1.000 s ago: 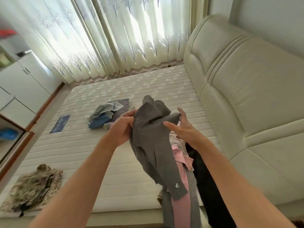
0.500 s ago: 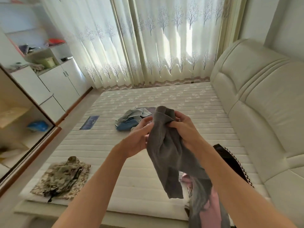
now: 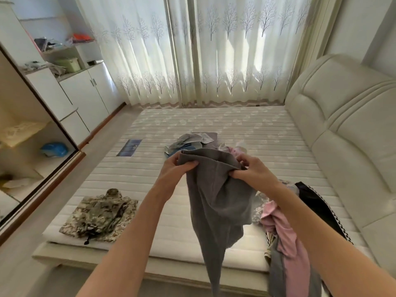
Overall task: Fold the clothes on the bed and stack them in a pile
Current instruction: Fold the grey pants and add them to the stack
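Head view: left hand (image 3: 174,168) and right hand (image 3: 252,170) fingers pinching grey garment (image 3: 216,200) top edge above bed (image 3: 267,151).

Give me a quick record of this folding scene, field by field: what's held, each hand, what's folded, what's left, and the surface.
held: grey garment, hanging above the bed
left hand: grips its top edge
right hand: pinches its top edge
folded: camouflage garment, flat near the bed's left corner
unfolded: pink garment and black garment at right; mixed heap mid-bed
surface: bare mattress
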